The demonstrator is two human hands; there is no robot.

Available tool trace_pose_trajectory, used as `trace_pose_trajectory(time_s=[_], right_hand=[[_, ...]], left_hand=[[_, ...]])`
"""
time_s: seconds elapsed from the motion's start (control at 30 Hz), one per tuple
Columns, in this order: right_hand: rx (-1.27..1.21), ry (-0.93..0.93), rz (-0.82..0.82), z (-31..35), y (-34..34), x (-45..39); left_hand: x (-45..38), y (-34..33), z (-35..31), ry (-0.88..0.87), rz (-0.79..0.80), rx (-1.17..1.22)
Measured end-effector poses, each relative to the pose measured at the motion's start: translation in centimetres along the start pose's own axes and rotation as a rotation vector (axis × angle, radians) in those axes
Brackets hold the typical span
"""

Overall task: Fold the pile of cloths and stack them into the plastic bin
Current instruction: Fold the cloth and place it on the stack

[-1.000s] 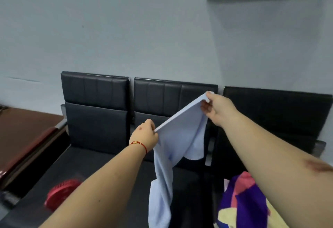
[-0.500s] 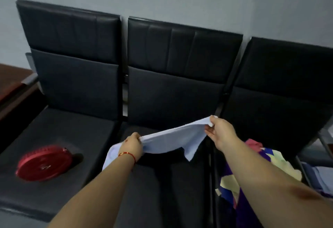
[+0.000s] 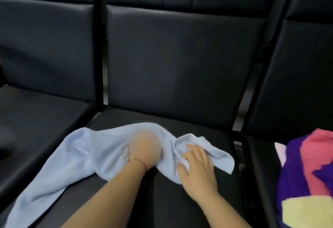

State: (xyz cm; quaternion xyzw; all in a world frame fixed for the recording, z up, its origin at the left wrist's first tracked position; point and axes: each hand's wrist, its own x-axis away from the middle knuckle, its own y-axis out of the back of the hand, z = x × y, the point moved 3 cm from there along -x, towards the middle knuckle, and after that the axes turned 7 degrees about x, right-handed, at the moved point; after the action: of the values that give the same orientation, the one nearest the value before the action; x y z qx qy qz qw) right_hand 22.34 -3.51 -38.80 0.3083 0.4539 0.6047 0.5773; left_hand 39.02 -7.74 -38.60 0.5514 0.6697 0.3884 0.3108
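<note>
Light blue cloth (image 3: 93, 153) lies rumpled across the middle black seat (image 3: 180, 123), its left end trailing off the near-left edge. Left hand (image 3: 144, 150) sits on the cloth's middle, motion-blurred, so finger state can't be told. Right hand (image 3: 197, 166) rests flat on the cloth's right part, fingers straight and slightly spread. Multicoloured cloth pile (image 3: 310, 177) sits on the right seat, apart from both hands

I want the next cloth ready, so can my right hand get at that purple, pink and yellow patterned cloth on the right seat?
Probably yes: the right hand rests on the light blue cloth, and nothing visible blocks the patterned cloth beside it.
</note>
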Motion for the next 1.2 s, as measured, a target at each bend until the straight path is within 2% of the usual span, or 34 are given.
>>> trace_pose_trajectory(time_s=[0.03,0.17,0.3,0.4,0.5,0.6,0.7,0.8,0.83,0.93,1.0,1.07,1.13,1.2], right_hand=[[0.037,0.023,-0.062,-0.5,-0.4,-0.5],[0.075,0.058,-0.116,-1.1,-0.6,-1.0],[0.101,0.017,-0.195,-1.1,-0.2,2.0],[0.189,-0.026,-0.276,-0.8,0.5,4.3],[0.265,-0.034,-0.291,-0.1,1.3,6.1],[0.288,-0.061,-0.303,0.5,1.9,7.9],[0.247,-0.087,-0.250,0.8,2.0,9.9],[0.271,-0.121,-0.262,1.2,2.5,12.0],[0.333,-0.126,-0.262,1.6,3.0,12.9],[0.400,-0.208,-0.098,2.4,3.9,15.1],[0.366,-0.260,0.051,2.9,4.3,16.5],[0.302,-0.275,0.094,3.8,4.7,18.3],[0.190,-0.293,0.109,4.8,5.1,20.4],[0.122,-0.289,0.104,6.0,5.4,22.4]], left_hand=[[-1.4,-0.4,-0.5,-0.023,-0.001,0.020],[-3.0,-1.2,-1.4,-0.114,0.003,-0.005],[-0.6,-1.1,-0.9,-0.172,0.028,0.053],[1.6,-1.3,-1.1,-0.248,0.060,0.001],[4.1,-0.9,-0.8,-0.244,-0.006,-0.030],[7.4,-0.7,0.1,-0.355,-0.102,0.096],[10.1,-0.3,1.0,-0.406,-0.085,0.088],[13.3,0.4,1.3,-0.406,-0.053,-0.022],[14.4,0.7,1.4,-0.428,-0.094,-0.053],[17.5,1.5,2.5,-0.447,-0.192,-0.079],[19.2,2.1,3.3,-0.405,-0.190,-0.120],[21.2,3.2,4.2,-0.364,-0.219,-0.087],[23.6,4.9,5.1,-0.291,-0.317,-0.072],[25.4,6.6,6.1,-0.155,-0.330,-0.016]])
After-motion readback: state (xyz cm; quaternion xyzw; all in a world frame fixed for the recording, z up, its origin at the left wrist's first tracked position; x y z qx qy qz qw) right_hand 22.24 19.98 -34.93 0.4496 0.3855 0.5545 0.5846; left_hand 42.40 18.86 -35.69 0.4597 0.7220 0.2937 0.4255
